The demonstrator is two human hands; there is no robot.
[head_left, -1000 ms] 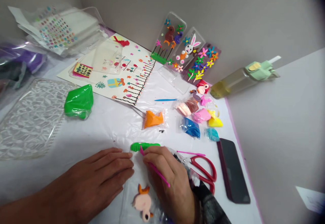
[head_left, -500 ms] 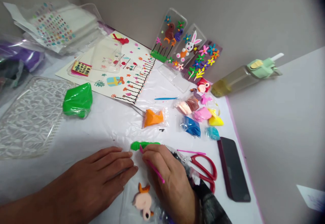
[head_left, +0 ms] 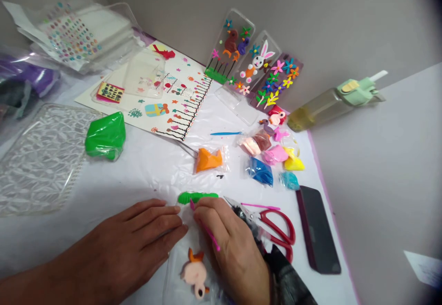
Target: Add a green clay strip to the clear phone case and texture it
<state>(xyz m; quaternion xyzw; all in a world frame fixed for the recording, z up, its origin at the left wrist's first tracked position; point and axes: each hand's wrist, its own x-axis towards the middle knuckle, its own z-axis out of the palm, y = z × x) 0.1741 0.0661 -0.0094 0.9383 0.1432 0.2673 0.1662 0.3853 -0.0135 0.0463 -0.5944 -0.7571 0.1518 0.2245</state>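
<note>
My right hand pinches a thin pink modelling tool, its tip pressed to the left end of a flat green clay strip on the white table cover. My left hand lies flat on the table beside it, fingers stretched out and close together, fingertips near the strip and on the edge of a clear plastic sheet. On that sheet, just below both hands, sits a small peach and orange clay figure.
Red scissors and a dark phone lie to the right. Bagged clay in orange, blue, pink, yellow and green lies beyond. Decorated phone cases lean on the wall, by a bottle. A clear textured tray sits at left.
The pink tool has tilted a little in my right hand, its rear end swinging left. My left hand's fingers have shifted slightly right. The view has drifted slightly.
</note>
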